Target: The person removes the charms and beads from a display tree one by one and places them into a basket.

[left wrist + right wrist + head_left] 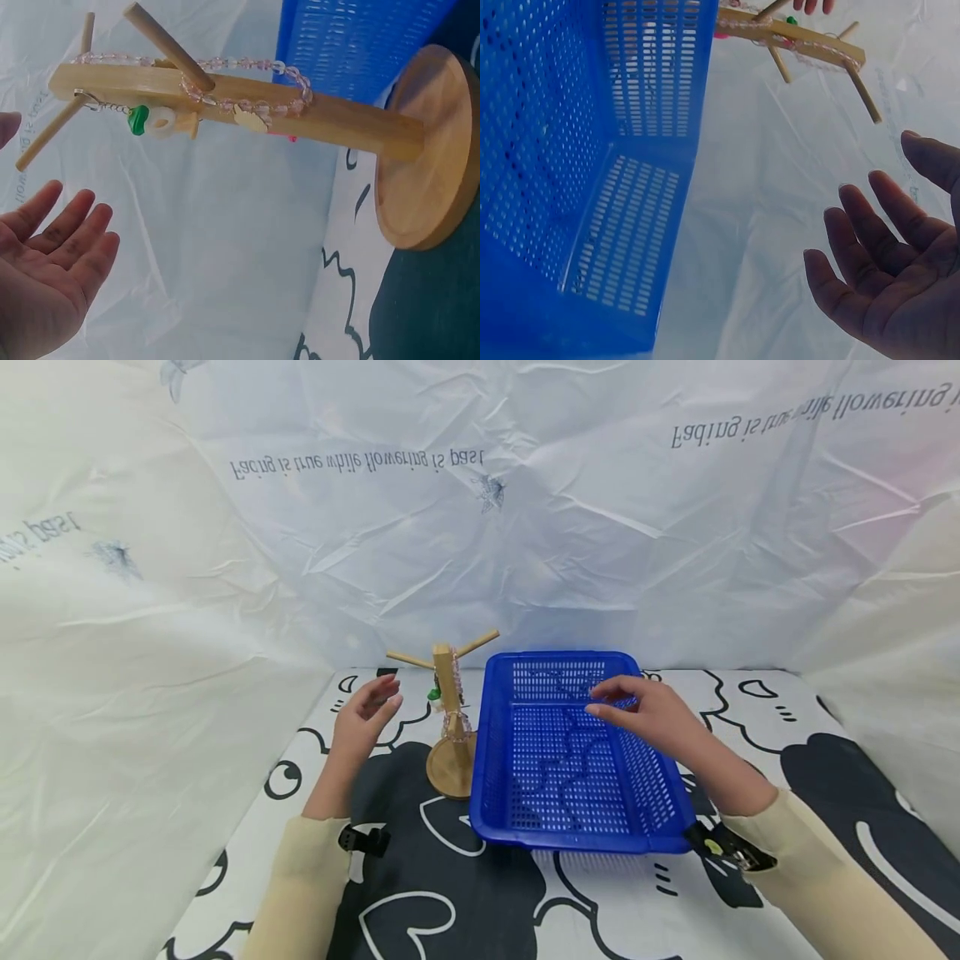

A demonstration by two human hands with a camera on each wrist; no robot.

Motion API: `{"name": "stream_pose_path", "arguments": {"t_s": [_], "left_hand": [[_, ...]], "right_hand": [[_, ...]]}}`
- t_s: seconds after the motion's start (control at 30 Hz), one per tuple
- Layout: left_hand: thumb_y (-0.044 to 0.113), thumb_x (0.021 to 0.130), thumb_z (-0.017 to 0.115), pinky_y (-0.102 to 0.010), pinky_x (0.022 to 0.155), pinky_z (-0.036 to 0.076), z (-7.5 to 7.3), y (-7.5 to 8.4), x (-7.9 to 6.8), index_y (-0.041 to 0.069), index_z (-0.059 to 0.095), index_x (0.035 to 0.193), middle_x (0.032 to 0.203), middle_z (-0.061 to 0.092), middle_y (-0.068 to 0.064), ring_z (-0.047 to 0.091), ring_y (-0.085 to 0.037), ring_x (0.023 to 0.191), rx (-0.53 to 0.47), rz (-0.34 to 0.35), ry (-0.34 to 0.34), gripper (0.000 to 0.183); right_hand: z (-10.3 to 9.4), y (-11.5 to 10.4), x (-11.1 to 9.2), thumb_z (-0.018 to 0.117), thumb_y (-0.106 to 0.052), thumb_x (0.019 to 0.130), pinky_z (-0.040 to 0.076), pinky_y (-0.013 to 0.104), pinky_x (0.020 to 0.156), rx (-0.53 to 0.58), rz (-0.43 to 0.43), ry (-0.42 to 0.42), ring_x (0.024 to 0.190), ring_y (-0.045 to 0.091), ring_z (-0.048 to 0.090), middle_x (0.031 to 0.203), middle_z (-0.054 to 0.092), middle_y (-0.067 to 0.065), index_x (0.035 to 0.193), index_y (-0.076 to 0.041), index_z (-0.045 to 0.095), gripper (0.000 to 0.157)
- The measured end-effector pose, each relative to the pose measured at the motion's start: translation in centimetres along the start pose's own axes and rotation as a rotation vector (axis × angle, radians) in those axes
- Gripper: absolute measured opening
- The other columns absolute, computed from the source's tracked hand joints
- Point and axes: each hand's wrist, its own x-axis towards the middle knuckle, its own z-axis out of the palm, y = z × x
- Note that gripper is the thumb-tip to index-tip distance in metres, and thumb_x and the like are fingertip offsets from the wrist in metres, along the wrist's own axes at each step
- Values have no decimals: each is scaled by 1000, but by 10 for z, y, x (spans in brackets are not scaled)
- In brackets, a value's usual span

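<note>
A wooden peg stand [446,693] with a round base [447,770] stands left of a blue plastic basket [480,777]. Pink beaded bracelets [300,86] hang on its pegs, along with a keychain with a green charm [138,120]. My left hand [364,714] hovers just left of the stand, fingers loosely bent, holding nothing. In the left wrist view its fingers lie apart from the nearest peg [49,133]. Over the basket's right side is my right hand [648,710], its fingers relaxed and apart, with nothing held.
A white plastic sheet [480,552] with printed words rises behind and at both sides. The cloth [420,877] on the table has black and white cartoon shapes. Each wrist wears a black strap [731,847].
</note>
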Motion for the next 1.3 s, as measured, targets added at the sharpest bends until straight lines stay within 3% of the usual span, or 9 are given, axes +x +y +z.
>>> {"name": "stream_pose_path", "arguments": {"t_s": [0.1,0.17,0.37,0.6,0.93,1.3], "left_hand": [[19,99,59,0,91,43,2,0,2,7,49,143,142,57,-16,57,10,112,-56,-20,14,46],[19,99,60,-2,91,44,4,-1,4,6,50,142,141,57,-16,54,17,105,-84,-21,20,46],[24,98,61,-6,95,46,12,-1,5,10,52,142,142,58,-13,56,13,107,-152,-57,34,46],[16,99,59,-12,96,53,22,1,-1,5,51,141,142,55,-21,62,8,107,-343,-74,69,44],[11,98,60,-12,95,53,33,7,-5,2,47,143,145,53,-20,64,6,106,-450,-83,89,48],[11,99,58,-17,98,54,43,11,1,0,47,143,138,60,-14,67,2,105,-555,-85,134,47]], "right_hand": [[7,-3,6,65,-29,96,57,50,92,33,-20,-21,103,29,63,113,69,16,118,-4,67,33],[11,-5,9,65,-28,96,56,51,94,56,-25,-43,104,29,63,113,69,16,118,-4,67,34],[23,-8,20,65,-31,96,55,49,96,129,-32,-114,108,28,63,115,69,13,118,-7,68,33],[38,-13,29,65,-29,95,57,42,90,175,-65,-171,103,25,63,113,69,13,119,-6,68,32],[58,-23,42,66,-27,95,58,41,92,222,-67,-209,105,26,64,117,68,14,122,-5,66,34],[82,-31,56,65,-23,96,58,40,93,321,-66,-234,109,27,65,117,69,15,123,-2,66,34]]}}
